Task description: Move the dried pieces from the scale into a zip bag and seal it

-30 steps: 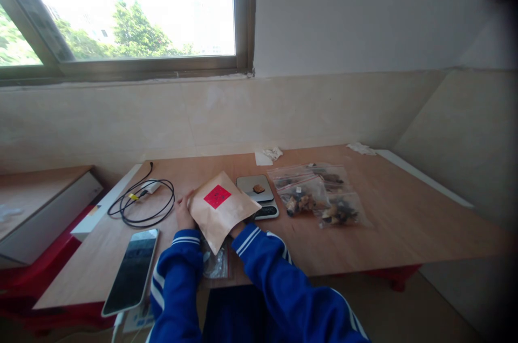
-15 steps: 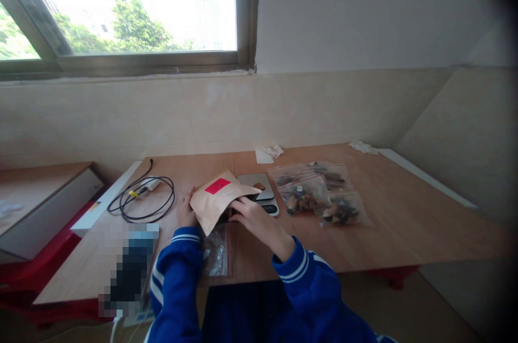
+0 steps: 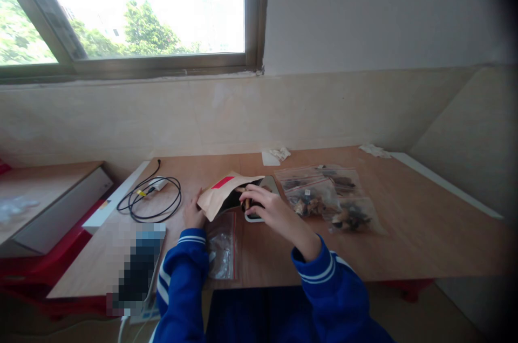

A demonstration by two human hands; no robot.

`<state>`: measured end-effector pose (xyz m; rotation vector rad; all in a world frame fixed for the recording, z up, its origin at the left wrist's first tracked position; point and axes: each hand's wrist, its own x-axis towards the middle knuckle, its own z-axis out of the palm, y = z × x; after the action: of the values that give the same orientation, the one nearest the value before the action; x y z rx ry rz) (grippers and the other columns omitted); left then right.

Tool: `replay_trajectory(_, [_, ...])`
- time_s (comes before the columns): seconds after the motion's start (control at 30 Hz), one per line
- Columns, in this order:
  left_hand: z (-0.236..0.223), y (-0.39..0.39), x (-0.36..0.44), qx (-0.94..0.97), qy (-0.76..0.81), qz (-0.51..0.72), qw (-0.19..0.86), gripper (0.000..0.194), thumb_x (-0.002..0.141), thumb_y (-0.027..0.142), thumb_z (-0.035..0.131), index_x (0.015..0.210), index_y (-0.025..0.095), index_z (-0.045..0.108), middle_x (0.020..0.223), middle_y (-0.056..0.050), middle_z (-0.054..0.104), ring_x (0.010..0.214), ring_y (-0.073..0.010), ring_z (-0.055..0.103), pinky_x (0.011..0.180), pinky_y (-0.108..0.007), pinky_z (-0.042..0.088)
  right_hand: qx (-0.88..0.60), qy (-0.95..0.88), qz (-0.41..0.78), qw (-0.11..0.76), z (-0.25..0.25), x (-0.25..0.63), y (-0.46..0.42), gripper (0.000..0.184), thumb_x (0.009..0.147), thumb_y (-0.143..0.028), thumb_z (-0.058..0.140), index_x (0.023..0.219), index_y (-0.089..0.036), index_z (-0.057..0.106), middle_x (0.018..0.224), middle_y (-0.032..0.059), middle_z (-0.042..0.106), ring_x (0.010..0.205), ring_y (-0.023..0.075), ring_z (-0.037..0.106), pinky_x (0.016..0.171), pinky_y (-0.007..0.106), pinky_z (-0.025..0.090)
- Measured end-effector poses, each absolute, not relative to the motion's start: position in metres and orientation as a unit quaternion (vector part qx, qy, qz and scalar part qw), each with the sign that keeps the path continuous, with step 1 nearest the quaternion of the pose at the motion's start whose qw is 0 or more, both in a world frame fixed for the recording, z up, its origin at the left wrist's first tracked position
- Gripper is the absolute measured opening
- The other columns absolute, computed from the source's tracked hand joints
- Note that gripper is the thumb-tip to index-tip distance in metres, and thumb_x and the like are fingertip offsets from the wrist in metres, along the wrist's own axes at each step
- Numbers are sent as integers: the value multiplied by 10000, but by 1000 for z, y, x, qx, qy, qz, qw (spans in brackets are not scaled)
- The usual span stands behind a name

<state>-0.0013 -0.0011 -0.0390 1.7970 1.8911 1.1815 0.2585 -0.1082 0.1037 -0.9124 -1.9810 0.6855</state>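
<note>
My left hand (image 3: 194, 211) is closed on the left end of a brown kraft paper bag (image 3: 216, 200) with a red label (image 3: 222, 182). The bag lies tilted, its dark mouth gaping to the right. Just outside that mouth, my right hand (image 3: 265, 205) pinches some brown dried pieces (image 3: 246, 205); their exact kind is too small to tell. Beneath and behind this hand sits a kitchen scale (image 3: 270, 182), largely hidden by hand and bag. A clear zip bag (image 3: 222, 256) lies flat near the table's front edge, below the paper bag.
Several zip bags of dark and brown dried pieces (image 3: 309, 205) lie right of the scale. At left are a coiled black cable (image 3: 141, 219) and a blurred-out phone-like object (image 3: 140, 267). Crumpled white paper (image 3: 281, 153) lies near the wall.
My right hand has come out of the paper bag's mouth toward the right, with brown pieces in its fingers. The bag has tipped flatter. The view has shifted slightly left.
</note>
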Motion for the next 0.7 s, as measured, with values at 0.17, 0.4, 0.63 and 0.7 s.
replay_trajectory(0.17, [-47, 3, -3, 617, 656, 413, 132, 652, 731, 275, 610, 1354, 192, 438, 1228, -122, 594, 1174, -313, 512, 978, -450, 403, -363, -705, 371, 484, 93, 285, -102, 217, 769, -198, 596, 970, -232, 669, 1164, 40, 593, 1035, 187, 575, 846, 296, 501])
replay_trajectory(0.4, [-52, 7, -1, 591, 678, 422, 114, 711, 747, 187, 574, 1402, 70, 324, 1335, -203, 479, 1229, -342, 448, 1013, -444, 372, -424, -591, 430, 535, 35, 310, -66, 301, 719, -301, 676, 993, -182, 641, 977, 52, 668, 820, 157, 623, 708, 268, 510])
replay_trajectory(0.63, [-53, 6, -1, 577, 682, 436, 105, 667, 757, 114, 491, 1396, 55, 311, 1333, -224, 461, 1252, -342, 421, 1029, -462, 353, -469, -669, 348, 459, -13, 301, -25, 315, 741, -254, 638, 1040, -152, 635, 1005, 93, 680, 821, 182, 633, 753, 331, 508])
replay_trajectory(0.7, [-54, 7, -1, 575, 683, 437, 105, 666, 749, 112, 490, 1392, 77, 322, 1335, -213, 463, 1263, -334, 415, 1037, -463, 347, -468, -679, 340, 451, -16, 298, -19, 314, 725, -214, 646, 1032, -150, 645, 996, 89, 685, 820, 185, 631, 779, 346, 500])
